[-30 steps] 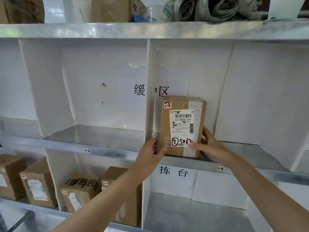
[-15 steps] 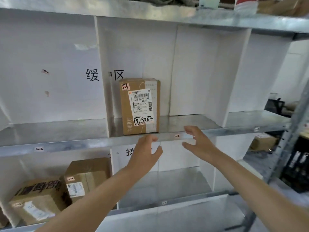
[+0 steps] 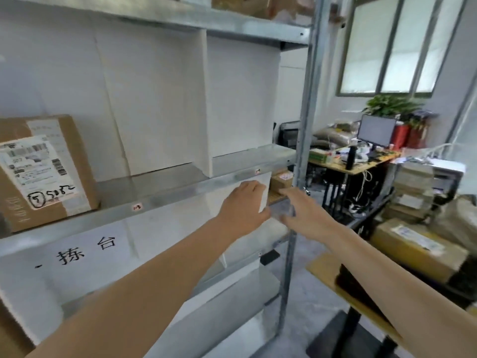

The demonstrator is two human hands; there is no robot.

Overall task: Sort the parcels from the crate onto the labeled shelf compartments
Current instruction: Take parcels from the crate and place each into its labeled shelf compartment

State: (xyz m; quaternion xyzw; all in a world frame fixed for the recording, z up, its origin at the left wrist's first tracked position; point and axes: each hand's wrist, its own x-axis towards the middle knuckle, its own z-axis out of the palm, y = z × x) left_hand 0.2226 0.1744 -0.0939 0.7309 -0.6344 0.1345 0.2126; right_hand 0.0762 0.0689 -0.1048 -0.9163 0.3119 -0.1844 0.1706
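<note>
The parcel [image 3: 44,171] stands upright at nine o'clock, its label [image 3: 33,164] facing out, probably for reading. My left hand [image 3: 245,210] and right hand [image 3: 307,215] are empty, fingers loose.

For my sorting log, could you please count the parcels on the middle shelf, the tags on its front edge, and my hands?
Brown cardboard parcel with a white shipping label: 1
Small white edge tags: 2
Bare hands, left hand and right hand: 2
Total: 5
</note>
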